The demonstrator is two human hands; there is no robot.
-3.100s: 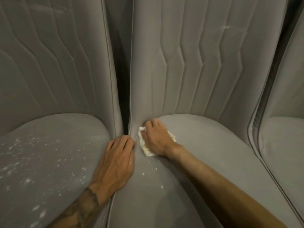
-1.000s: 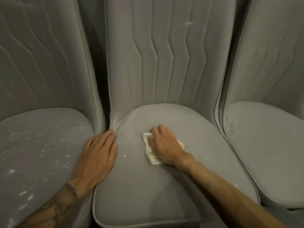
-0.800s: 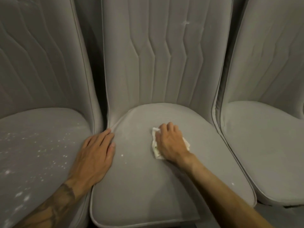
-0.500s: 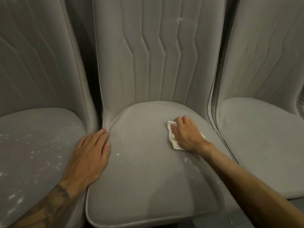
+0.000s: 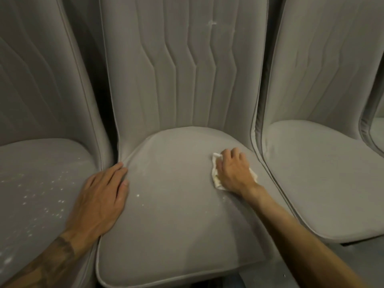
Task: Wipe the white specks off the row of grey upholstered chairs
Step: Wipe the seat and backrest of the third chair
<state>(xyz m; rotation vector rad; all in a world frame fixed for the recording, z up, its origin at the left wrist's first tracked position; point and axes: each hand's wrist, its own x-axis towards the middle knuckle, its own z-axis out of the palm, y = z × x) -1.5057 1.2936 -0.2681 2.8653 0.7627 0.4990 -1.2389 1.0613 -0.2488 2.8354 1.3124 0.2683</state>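
Observation:
Three grey upholstered chairs stand side by side. My right hand (image 5: 234, 170) presses a crumpled white cloth (image 5: 216, 175) onto the right part of the middle chair's seat (image 5: 176, 225). My left hand (image 5: 101, 196) lies flat, fingers together, on that seat's left edge beside the gap. A few white specks (image 5: 138, 195) remain on the middle seat near my left hand, and one mark (image 5: 212, 22) sits high on its backrest. The left chair's seat (image 5: 68, 154) carries many white specks (image 5: 41, 192).
The right chair's seat (image 5: 324, 179) looks free of specks. Narrow dark gaps separate the backrests. A strip of grey floor (image 5: 353, 254) shows below the right seat's front edge. A further chair edge (image 5: 374, 134) peeks in at far right.
My right hand has slid the cloth from the seat's back-left corner across to its right side. My left hand has stayed on the left edge. The view has drawn back and shifted right.

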